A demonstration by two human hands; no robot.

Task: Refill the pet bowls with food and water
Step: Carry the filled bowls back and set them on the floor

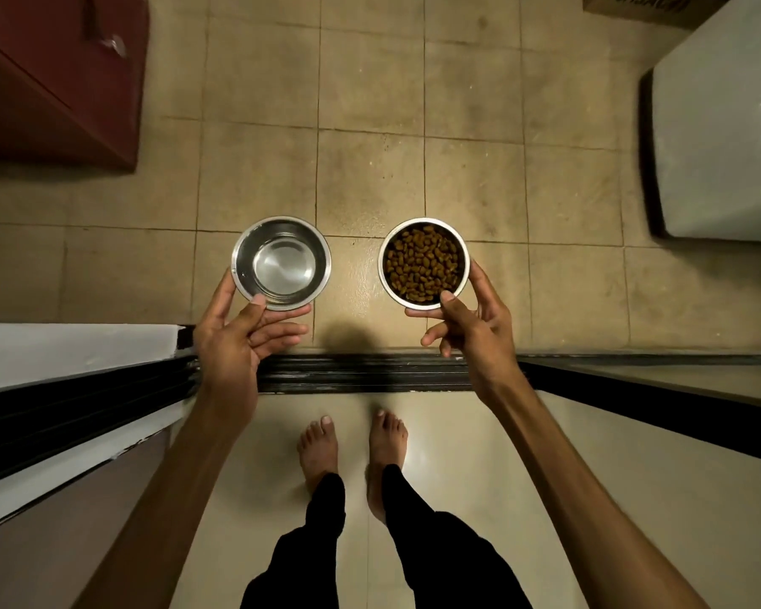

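Tiled floor [370, 125] is filling the upper frame; left hand [238, 340] is pinching the water bowl [281, 262], right hand [471, 327] the kibble bowl [423, 262], keeping both level, probably to avoid spilling.

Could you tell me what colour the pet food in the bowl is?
Brown, seen in the head view: the pet food.

The left hand [234, 340] holds a steel bowl [281, 262] by its near rim. The right hand [471, 327] holds a second bowl [423, 262] full of kibble [422, 263]. Bare feet [352, 446] stand behind a black door track [361, 373].
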